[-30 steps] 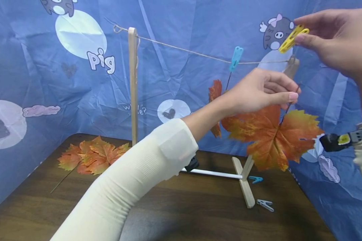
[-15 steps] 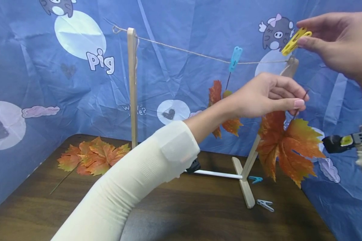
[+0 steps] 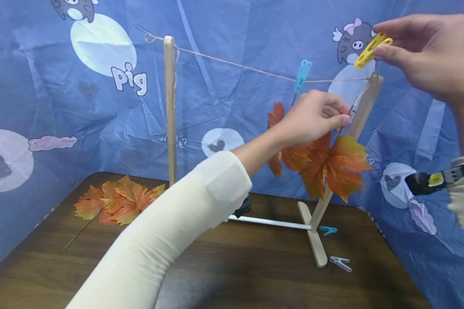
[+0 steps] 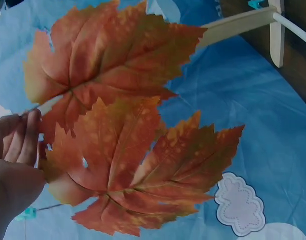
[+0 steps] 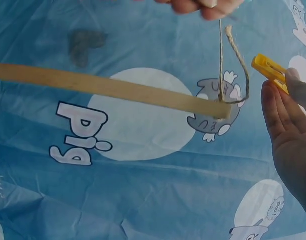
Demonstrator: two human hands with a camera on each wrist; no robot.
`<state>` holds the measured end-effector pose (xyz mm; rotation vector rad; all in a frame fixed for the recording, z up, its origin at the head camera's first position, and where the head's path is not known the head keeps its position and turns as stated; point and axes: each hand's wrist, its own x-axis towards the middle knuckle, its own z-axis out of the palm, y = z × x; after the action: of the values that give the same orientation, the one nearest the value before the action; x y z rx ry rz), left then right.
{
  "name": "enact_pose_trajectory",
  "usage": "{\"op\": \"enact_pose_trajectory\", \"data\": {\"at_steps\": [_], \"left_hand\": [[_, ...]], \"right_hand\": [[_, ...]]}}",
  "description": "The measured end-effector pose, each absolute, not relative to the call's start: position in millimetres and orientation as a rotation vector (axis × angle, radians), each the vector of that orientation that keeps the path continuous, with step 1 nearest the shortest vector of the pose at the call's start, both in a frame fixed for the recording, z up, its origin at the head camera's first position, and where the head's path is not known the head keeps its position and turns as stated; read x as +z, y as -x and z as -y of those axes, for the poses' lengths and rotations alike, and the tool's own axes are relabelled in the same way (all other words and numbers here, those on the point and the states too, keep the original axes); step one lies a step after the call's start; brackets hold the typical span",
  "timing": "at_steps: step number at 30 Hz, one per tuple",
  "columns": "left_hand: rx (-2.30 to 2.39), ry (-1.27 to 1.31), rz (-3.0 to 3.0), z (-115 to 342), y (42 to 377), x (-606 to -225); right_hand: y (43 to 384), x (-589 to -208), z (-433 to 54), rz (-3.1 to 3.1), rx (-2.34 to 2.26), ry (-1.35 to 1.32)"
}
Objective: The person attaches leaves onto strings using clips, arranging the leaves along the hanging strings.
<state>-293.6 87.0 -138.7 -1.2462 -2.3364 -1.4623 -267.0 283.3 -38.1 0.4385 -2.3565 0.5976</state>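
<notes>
My left hand (image 3: 319, 116) pinches the thin stem of an orange artificial maple leaf (image 3: 332, 165), which hangs below the fingers in front of the right wooden post (image 3: 365, 107). Up at the right, my right hand (image 3: 435, 58) pinches a yellow clothespin (image 3: 371, 50) between thumb and fingers, apart from the string. A twine line (image 3: 236, 64) runs between two posts. On it a blue clothespin (image 3: 303, 76) clips the stem of another maple leaf (image 3: 275, 116), partly hidden behind my left hand and the held leaf. Both leaves overlap in the left wrist view.
On the brown table (image 3: 255, 266) several orange leaves (image 3: 120, 199) lie at the left, partly behind my sleeve. A blue clothespin (image 3: 328, 231) and a white clothespin (image 3: 340, 263) lie by the right foot (image 3: 317, 249) of the stand. A white rod (image 3: 270, 222) joins its base.
My left hand shifted right and down, then back left and up, with the leaf swinging along. The right hand moved slightly, still holding the yellow clothespin.
</notes>
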Motion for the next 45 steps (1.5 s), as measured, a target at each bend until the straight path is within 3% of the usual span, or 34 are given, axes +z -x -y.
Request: {"op": "enact_pose_trajectory", "data": {"at_steps": [13,45], "left_hand": [[-1.239,0.789,2.404,-87.6,304.3,-141.1],[-1.075,0.632,2.386,-91.4,315.4,-142.0]], "right_hand": [[274.2,-43.9,-259.1,2.374,0.502,-0.550],[293.3,-56.2,-245.2,2.444,0.412,-0.591]]}}
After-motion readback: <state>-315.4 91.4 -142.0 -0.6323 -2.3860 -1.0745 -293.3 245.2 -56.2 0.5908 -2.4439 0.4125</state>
